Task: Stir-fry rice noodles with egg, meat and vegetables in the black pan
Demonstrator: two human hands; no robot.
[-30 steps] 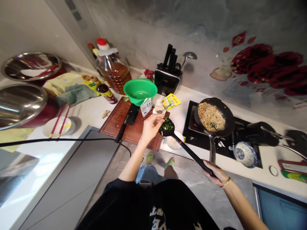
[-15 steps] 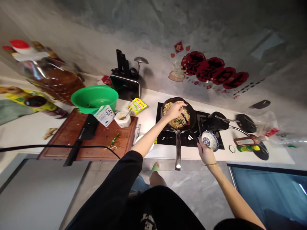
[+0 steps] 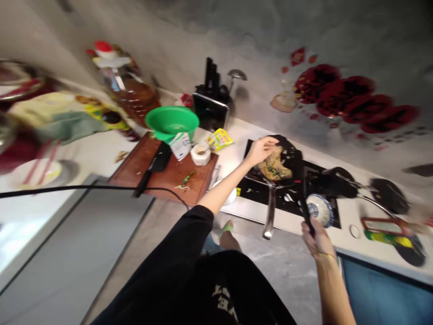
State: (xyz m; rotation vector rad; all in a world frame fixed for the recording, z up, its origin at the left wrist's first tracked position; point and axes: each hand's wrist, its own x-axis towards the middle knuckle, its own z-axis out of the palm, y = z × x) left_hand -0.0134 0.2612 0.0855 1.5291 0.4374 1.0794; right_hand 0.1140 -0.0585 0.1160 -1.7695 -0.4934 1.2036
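Noodles with green bits lie on the left side of a black frying pan on the stove. My left hand hovers over the pan's back left part, its fingers bent and drawn together; whatever they may hold is too small to make out. The black handle of a spatula is gripped in my right hand, right of the pan's metal handle. A blue-and-white bowl sits close beside my right hand, at the stove's front right.
Left of the stove, a wooden board bears a black cleaver, a white jar and a seasoning packet. Behind them stand a green basin and a knife block. A black pot is right of the pan.
The view has swung left. The spatula now stands up from the pan in my right hand, and the noodles are bunched to the left. My left hand remains over the pan.
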